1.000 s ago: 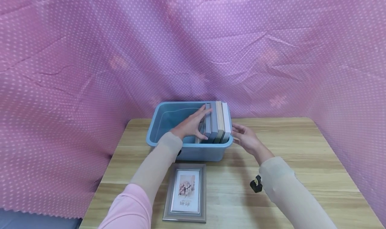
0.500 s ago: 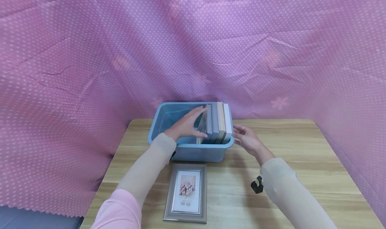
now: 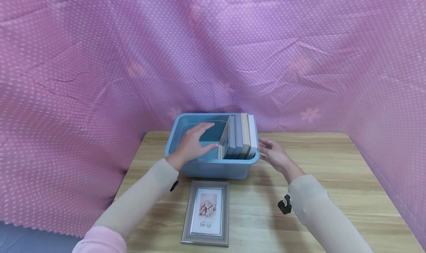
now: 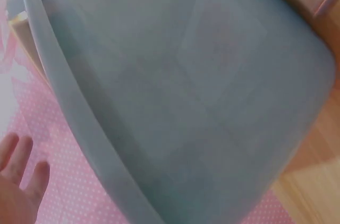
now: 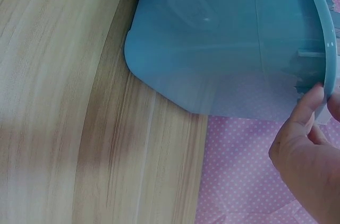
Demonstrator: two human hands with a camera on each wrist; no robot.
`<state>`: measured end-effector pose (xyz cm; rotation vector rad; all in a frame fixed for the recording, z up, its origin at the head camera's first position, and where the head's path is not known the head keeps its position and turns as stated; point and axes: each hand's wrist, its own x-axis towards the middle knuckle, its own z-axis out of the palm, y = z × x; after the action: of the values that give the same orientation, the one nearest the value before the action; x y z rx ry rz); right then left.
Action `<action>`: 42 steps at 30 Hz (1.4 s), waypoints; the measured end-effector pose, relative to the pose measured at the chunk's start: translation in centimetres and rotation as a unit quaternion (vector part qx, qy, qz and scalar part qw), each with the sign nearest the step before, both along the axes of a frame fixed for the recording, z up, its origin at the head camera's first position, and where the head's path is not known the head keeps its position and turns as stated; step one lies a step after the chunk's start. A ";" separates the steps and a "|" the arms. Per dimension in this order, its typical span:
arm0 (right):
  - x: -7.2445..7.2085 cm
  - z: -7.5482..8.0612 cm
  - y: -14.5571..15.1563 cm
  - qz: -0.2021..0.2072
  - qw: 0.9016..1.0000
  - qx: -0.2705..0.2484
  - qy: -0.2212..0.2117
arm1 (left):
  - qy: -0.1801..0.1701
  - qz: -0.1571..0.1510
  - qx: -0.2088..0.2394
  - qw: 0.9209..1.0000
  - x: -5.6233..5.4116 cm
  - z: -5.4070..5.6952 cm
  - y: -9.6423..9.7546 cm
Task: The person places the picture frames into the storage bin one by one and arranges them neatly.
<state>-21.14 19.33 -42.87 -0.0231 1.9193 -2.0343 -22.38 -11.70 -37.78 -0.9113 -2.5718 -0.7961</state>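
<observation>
A blue plastic bin (image 3: 216, 168) stands at the back of the table. Against its right wall stands a row of several book-like volumes (image 3: 240, 136), two blue-grey, one cream and one white. At their left leans a thin pale-edged flat item (image 3: 220, 151). Over the bin, my left hand (image 3: 193, 144) is spread with nothing in it, its thumb tip close to that thin item. Outside the bin, my right hand (image 3: 275, 155) touches the right wall and rim with loosely bent fingers, as the right wrist view shows. Some fingertips are hidden behind the rim.
In front of the bin a silver-grey picture frame (image 3: 205, 214) lies face up, with a flower print in it. The wooden table (image 3: 332, 194) extends to the right. Pink dotted cloth (image 3: 213, 53) hangs around the back and sides.
My left hand has let go of the volumes and drawn back to the left over the bin. The thin item leaning beside them shows more. My right hand has stayed at the bin's wall.
</observation>
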 end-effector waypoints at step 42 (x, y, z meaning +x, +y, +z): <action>-0.2 0.1 0.2 0.010 1.000 0.001 -0.002 | -0.095 0.201 -0.006 0.975 12.3 -11.8 -2.6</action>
<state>-21.36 19.56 -42.75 -0.0375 1.9108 -2.0180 -10.08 -14.27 -49.58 -0.3045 -2.7906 -0.7755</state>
